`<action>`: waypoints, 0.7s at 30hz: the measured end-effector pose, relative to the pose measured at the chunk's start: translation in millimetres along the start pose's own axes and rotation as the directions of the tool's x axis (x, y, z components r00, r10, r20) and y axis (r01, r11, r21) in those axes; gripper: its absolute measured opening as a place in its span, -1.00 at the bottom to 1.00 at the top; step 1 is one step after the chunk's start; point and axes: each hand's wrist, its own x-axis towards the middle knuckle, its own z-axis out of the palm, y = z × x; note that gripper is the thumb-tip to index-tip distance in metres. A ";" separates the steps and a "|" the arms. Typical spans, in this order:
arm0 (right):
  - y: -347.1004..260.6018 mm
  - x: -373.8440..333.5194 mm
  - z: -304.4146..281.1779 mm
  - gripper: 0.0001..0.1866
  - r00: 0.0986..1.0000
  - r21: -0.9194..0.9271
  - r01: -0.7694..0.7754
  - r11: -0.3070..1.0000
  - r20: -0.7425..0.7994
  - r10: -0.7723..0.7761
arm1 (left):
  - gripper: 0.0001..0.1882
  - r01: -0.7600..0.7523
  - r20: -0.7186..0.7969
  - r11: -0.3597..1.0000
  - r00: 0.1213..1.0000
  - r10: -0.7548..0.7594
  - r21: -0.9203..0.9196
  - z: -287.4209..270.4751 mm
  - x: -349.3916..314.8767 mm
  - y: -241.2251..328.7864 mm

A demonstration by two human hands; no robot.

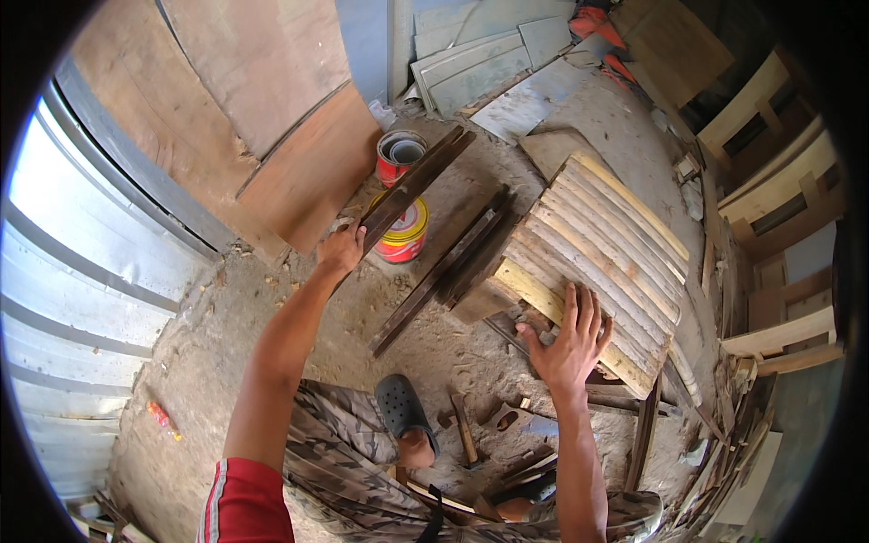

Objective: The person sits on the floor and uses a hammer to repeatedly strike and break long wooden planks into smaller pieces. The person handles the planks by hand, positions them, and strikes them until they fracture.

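My left hand (341, 248) is closed around the side of a long dark wooden plank (412, 187), which slants up over two paint cans. My right hand (570, 339) lies with fingers spread on the near edge of a slatted wooden top (606, 253), made of several pale strips side by side. Between the two hands, more dark planks (444, 267) lean against the left side of the slatted piece. The red and yellow can (403, 237) stands just right of my left hand. What supports the slatted top is mostly hidden.
A hammer (464, 430) lies on the floor by my shoe (405, 409). Behind stands an open red can (398, 152). Plywood sheets (253, 63) lean at the left beside a corrugated metal wall (81, 335). Scrap wood (733, 452) and wooden frames (783, 199) line the right.
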 end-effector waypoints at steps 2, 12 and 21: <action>4.7 -0.7 0.4 0.01 1.000 0.007 -0.016 1.000 0.018 0.016 | -0.48 -0.007 -0.045 1.000 0.999 0.008 0.015 0.6 -4.0 16.0; 3.5 -1.2 -1.9 0.03 1.000 0.011 -0.008 1.000 0.002 0.008 | -0.59 -0.212 -0.267 0.974 0.937 0.224 0.074 8.7 -9.5 10.4; 5.6 -2.3 -1.0 0.02 1.000 0.006 -0.016 1.000 -0.003 0.016 | -0.60 -0.059 -0.105 0.997 0.992 0.063 0.045 -1.4 -22.2 31.1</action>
